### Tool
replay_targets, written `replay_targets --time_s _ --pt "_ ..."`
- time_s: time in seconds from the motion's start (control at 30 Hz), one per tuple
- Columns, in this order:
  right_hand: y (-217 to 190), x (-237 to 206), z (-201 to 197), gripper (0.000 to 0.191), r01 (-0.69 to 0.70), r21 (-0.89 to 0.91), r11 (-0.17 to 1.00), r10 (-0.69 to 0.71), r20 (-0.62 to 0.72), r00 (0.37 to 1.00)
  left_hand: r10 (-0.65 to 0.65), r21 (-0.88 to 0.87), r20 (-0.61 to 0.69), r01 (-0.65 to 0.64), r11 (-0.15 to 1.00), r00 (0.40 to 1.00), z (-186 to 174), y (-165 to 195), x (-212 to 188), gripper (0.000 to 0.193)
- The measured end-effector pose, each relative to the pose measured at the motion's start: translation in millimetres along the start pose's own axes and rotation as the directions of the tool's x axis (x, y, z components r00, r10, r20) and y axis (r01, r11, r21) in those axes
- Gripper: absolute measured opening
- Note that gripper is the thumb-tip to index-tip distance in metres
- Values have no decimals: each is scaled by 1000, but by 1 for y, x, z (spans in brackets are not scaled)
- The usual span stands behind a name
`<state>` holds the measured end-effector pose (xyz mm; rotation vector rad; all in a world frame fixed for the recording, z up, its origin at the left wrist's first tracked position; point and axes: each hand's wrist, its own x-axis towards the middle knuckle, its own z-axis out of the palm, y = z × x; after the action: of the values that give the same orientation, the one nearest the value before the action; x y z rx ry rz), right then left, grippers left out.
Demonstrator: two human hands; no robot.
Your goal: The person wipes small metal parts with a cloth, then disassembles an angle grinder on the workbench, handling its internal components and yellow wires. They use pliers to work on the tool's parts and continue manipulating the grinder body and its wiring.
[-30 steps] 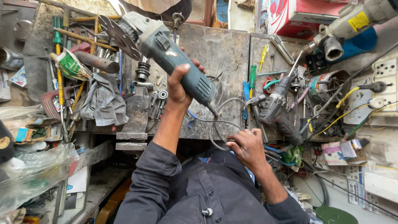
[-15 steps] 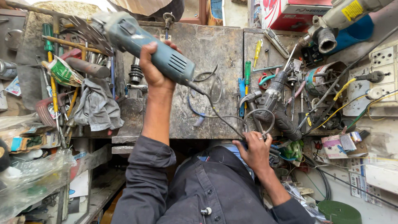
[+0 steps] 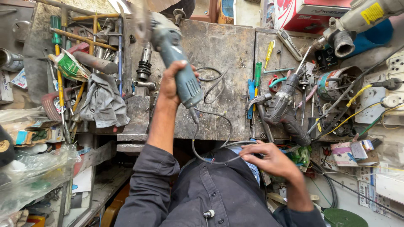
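Note:
My left hand (image 3: 171, 86) grips the grey-blue body of an angle grinder (image 3: 171, 54), held up over the worn metal workbench (image 3: 229, 46) with its disc end pointing away from me. The grinder's black cable (image 3: 210, 126) loops down from its tail to my right hand (image 3: 269, 159), which pinches the cable near the bench's front edge. A black power drill (image 3: 286, 107) lies on the bench just beyond my right hand.
Screwdrivers, wrenches and a grey rag (image 3: 103, 103) crowd the left of the bench. A green-handled screwdriver (image 3: 257, 75) and yellow one (image 3: 269, 52) lie mid-right. A wall socket (image 3: 391, 84) with plugs and wires sits far right, and plastic bags (image 3: 33, 176) cover a lower-left shelf.
My left hand has swung the grinder rightward and turned it more upright. My right hand has stayed low at the bench front, and the cable now hangs in a wider loop between the hands.

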<state>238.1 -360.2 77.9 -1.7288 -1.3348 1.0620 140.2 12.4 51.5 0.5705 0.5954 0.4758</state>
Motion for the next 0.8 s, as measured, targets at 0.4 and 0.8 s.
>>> replay_targets --time_s 0.4,0.8 --pt "101 3 -41 93 -510 -478 715 7 -725 689 -370 -123 185 395 911 911 0 -74 41 55" --pt "103 13 -53 101 -626 -297 721 243 -738 630 -278 -268 104 296 917 955 13 -74 31 55"
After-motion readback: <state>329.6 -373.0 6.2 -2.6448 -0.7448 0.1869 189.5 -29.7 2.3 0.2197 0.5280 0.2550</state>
